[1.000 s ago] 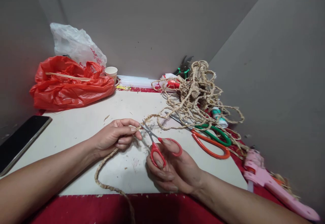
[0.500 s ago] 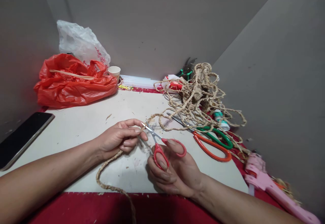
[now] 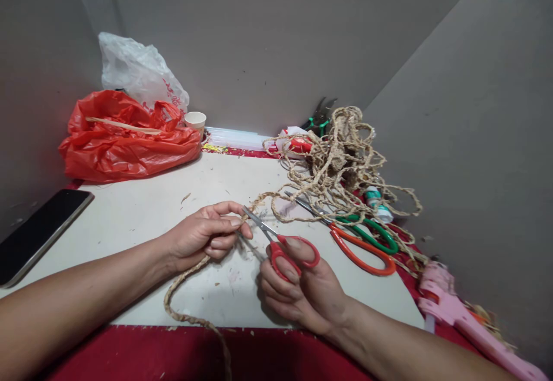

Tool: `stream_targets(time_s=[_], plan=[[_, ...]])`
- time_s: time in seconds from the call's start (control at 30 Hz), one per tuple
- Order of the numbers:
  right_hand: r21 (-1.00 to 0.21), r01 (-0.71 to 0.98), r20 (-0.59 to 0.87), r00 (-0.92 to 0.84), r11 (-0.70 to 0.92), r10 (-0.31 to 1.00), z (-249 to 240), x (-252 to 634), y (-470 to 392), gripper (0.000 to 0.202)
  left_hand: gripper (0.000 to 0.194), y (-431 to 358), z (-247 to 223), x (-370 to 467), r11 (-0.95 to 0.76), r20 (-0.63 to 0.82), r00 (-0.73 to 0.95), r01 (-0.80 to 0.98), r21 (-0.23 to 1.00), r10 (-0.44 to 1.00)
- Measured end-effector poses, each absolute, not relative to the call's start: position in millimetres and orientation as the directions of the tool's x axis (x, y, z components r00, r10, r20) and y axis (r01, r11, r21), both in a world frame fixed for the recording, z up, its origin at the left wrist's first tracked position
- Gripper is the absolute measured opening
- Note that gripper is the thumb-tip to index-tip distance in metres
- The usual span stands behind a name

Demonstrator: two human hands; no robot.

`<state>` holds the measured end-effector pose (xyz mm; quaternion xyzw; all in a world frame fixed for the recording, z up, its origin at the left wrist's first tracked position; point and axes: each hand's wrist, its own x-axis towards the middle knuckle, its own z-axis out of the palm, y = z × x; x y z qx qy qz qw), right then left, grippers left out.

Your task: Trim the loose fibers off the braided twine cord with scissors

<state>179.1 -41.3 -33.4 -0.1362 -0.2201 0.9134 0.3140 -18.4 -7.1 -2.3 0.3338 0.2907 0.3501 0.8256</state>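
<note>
Between thumb and fingers, my left hand (image 3: 215,231) pinches a braided straw rope (image 3: 181,314). One stretch of it hangs down past the front of the white board, while the other side runs right toward a tangled heap (image 3: 341,162). My right hand (image 3: 294,289) has its thumb and fingers through the red handles of small scissors (image 3: 263,227). Their blades are nearly closed, with the tips at the rope just beside my left fingertips. Whether the rope is cut through there, I cannot tell.
Larger scissors with orange and green handles (image 3: 363,246) lie to the right, partly under the heap. A pink glue gun (image 3: 458,312) rests at the right edge. At left are a phone (image 3: 43,234) and a red plastic bag (image 3: 129,151); a paper cup (image 3: 195,121) stands behind.
The small scissors' blades and handles have come closer together at the rope. My right hand has shifted slightly to the right; my left hand keeps its pinch.
</note>
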Motion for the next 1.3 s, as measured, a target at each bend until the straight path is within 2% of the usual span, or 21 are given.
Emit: stream_targets(time_s=[0.17,0.33,0.47,0.6,0.73,0.87,0.97,1.03,1.1,1.2,1.3], plan=[[-0.465,-0.512,-0.076,-0.789,-0.722,0.609,-34,183,-39,0.046,0.016,-5,-2,-20,0.526,-0.252,0.568,-0.391,0.755,0.783],[-0.543,-0.525,-0.066,-0.751,-0.655,0.657,-26,184,-38,0.044,0.018,-2,-4,-22,0.519,-0.254,0.547,-0.406,0.752,0.797],[-0.603,-0.521,-0.116,-0.692,-0.604,0.712,-22,183,-39,0.043,0.020,-1,-4,-22,0.453,-0.262,0.480,-0.340,0.824,0.837],[-0.694,-0.483,-0.118,-0.655,-0.534,0.747,-27,180,-44,0.042,0.028,-1,-6,-20,0.297,-0.215,0.334,-0.216,0.930,0.918],[-0.783,-0.421,-0.139,-0.599,-0.458,0.789,-30,179,-48,0.042,0.026,-1,-11,-20,0.091,-0.093,0.202,0.017,0.996,0.975],[-0.849,-0.361,-0.130,-0.564,-0.385,0.816,-29,183,-46,0.043,0.018,-1,-17,-24,-0.095,0.066,0.124,0.251,0.963,0.990],[-0.895,-0.275,-0.149,-0.556,-0.350,0.818,-27,187,-43,0.043,0.021,0,-19,-26,-0.144,0.099,0.140,0.356,0.923,0.985],[-0.915,-0.230,-0.164,-0.541,-0.333,0.825,-26,188,-40,0.042,0.032,1,-17,-26,-0.110,0.051,0.175,0.350,0.930,0.983],[-0.932,-0.197,-0.165,-0.517,-0.304,0.840,-25,189,-38,0.042,0.036,2,-15,-24,-0.010,-0.046,0.210,0.258,0.966,0.977],[-0.957,-0.140,-0.154,-0.491,-0.252,0.858,-25,190,-34,0.044,0.033,2,-9,-22,0.179,-0.185,0.276,0.045,0.983,0.943],[-0.978,-0.065,-0.145,-0.483,-0.200,0.863,-25,192,-28,0.047,0.027,2,-3,-20,0.331,-0.271,0.358,-0.118,0.936,0.893]])
